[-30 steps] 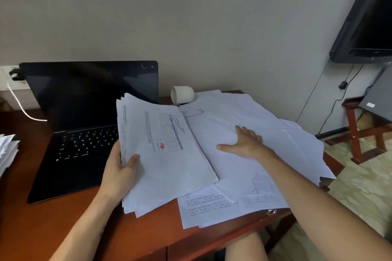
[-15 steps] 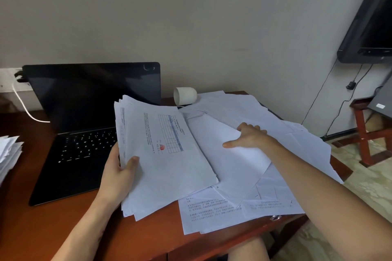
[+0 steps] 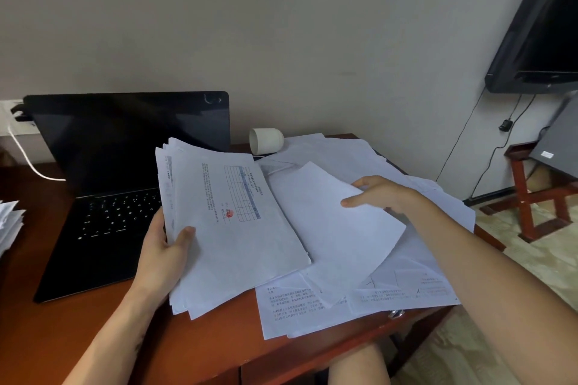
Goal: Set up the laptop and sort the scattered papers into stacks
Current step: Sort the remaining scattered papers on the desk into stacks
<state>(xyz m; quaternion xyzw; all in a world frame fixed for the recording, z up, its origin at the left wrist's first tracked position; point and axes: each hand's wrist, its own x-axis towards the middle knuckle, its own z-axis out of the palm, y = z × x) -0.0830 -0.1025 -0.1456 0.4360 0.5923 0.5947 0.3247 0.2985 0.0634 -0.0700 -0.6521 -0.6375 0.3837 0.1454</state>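
At the far left edge of the frame, a small heap of white papers (image 3: 11, 222) lies on the reddish-brown wooden desk (image 3: 47, 322), only partly in view. Just right of it, a white cable (image 3: 29, 164) runs down from a wall socket behind the open black laptop (image 3: 119, 147). The laptop stands on the left half of the desk with its screen dark and its keyboard facing the person.

In the lower centre-left, the left hand (image 3: 162, 256) grips a thick bundle of white printed sheets (image 3: 237, 234) by its left edge, thumb on top and fingers underneath. The bundle is raised and tilted, overlapping the laptop's right side; its top sheet shows lines of text, a blue table and a red stamp.

Behind the bundle, near the wall, a white paper cup (image 3: 266, 141) lies on its side.

Right of centre, the right hand (image 3: 380, 194) pinches a single blank white sheet (image 3: 334, 231) at its upper right edge, thumb over it. This sheet is lifted and bowed, its left edge beside the bundle. Beneath it, the scattered white papers (image 3: 312, 312) cover the desk's right half, some overhanging the front edge.

At the upper right, a black wall-mounted screen (image 3: 541, 25) hangs above a red wooden stand (image 3: 531, 197).
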